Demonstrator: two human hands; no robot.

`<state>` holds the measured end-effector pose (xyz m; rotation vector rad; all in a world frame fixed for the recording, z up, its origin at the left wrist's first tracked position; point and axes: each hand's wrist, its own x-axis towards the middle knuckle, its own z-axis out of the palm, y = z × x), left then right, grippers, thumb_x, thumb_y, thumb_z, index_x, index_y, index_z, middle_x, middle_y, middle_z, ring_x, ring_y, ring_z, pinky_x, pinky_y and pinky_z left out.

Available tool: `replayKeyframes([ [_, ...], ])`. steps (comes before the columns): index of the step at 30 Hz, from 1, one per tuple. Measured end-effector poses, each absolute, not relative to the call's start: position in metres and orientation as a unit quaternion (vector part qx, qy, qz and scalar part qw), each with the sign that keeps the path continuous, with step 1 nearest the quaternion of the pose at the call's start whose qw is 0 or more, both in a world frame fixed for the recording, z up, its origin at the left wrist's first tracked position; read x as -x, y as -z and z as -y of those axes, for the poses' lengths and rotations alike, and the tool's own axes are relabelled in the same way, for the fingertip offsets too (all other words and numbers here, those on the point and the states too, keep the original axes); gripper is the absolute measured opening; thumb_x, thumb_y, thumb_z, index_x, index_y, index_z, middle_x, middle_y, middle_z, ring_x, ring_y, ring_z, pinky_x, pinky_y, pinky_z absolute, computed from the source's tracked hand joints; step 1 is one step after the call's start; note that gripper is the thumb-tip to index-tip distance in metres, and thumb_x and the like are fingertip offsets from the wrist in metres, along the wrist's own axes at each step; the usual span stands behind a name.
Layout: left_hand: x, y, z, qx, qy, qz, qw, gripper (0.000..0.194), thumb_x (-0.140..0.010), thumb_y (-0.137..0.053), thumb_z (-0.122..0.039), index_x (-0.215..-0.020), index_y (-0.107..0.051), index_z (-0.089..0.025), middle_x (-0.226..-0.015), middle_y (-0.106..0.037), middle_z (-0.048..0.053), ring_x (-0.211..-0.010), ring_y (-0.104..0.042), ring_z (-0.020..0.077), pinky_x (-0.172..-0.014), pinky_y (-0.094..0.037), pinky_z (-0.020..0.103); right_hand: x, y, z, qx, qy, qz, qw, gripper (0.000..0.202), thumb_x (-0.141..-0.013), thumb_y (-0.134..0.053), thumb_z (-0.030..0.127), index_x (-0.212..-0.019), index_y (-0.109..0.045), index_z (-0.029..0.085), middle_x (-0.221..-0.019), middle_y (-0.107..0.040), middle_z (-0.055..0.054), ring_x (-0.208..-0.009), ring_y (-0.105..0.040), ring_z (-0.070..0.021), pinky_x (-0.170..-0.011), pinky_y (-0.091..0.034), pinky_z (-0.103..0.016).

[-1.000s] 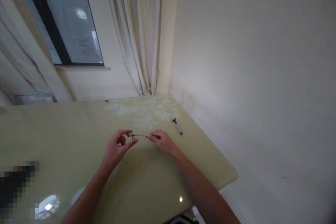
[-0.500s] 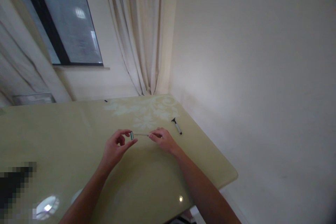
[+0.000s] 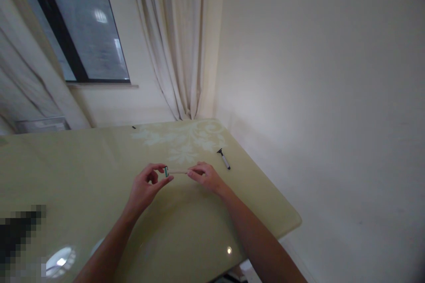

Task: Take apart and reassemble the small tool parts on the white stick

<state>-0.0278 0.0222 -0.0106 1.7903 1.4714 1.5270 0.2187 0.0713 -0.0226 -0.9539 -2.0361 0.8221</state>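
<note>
Between thumb and fingertips, my left hand pinches a small green-and-white piece with dark edges, held upright above the table. To its right, my right hand is closed on a thin, pale stick. The stick lies level and points left, its far end at the small piece; whether they touch is too small to tell. Beyond my right hand, a razor with a grey handle and a black head lies on the table.
The pale green table has its right edge along a white wall. A small black object lies near the back edge. Curtains and a window stand behind. A pixelated dark shape is at the lower left.
The stick in my right hand has turned slightly and now shows a broader side. My left hand and the small piece have hardly moved.
</note>
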Motion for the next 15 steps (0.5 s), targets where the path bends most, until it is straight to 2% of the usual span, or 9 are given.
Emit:
replayKeyframes([
  [11,0.0277,0.0128,-0.0240,-0.639,-0.530,-0.525,0.186,0.043,-0.069,-0.084,-0.053,-0.096,-0.073,-0.021,-0.066,-0.056,-0.005,-0.053,-0.046,0.0108,-0.051,-0.040,0.022,-0.2173,0.0193,-0.0708,0.395,-0.288,0.797,0.354,0.033,-0.100,-0.063,0.043,-0.094,-0.082,0.017,-0.076,-0.062,-0.003,-0.076,-0.053,-0.0157,-0.074,-0.039,-0.028],
  [15,0.0281,0.0122,-0.0232,-0.643,-0.529,-0.522,0.182,0.043,-0.070,-0.084,-0.053,-0.098,-0.073,-0.021,-0.068,-0.058,-0.005,-0.054,-0.046,0.0106,-0.052,-0.040,0.022,-0.2179,0.0188,-0.0700,0.367,-0.311,0.804,0.349,0.030,-0.099,-0.065,0.042,-0.099,-0.081,0.018,-0.079,-0.064,-0.003,-0.078,-0.054,-0.0155,-0.075,-0.039,-0.027],
])
